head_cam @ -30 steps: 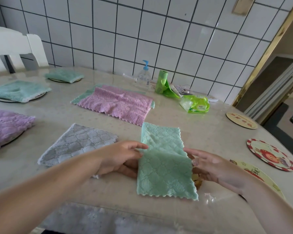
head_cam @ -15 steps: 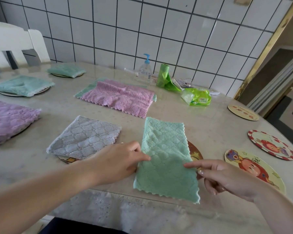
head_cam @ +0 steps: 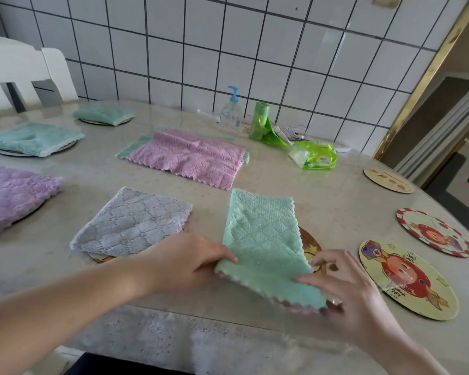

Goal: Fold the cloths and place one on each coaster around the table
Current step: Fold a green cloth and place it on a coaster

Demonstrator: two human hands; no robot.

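A: We stand at a pale marble-look table set against a white tiled wall. What do we have nearest us?

B: Our two hands on the green cloth, folded into a long strip. Our left hand pinches its near left corner, fingers curled on the edge. Our right hand grips the near right corner, thumb on top and fingers curled beneath, so the near end is lifted off the table while the far end lies flat.

A: And under it?

B: A brown coaster peeks out at the strip's right edge. Just right of that we see a yellow coaster with a red cartoon figure, bare, and beyond it a red-rimmed coaster, also bare.

A: To the left?

B: A folded grey cloth sits on a coaster whose rim shows at its near edge. Further left a folded purple cloth covers another.

A: Farther out?

B: A pink cloth lies unfolded mid-table on top of another green one. Two folded green cloths and rest on coasters at far left, a tan coaster lies bare at far right, and a pump bottle and a green bag roll stand by the wall.
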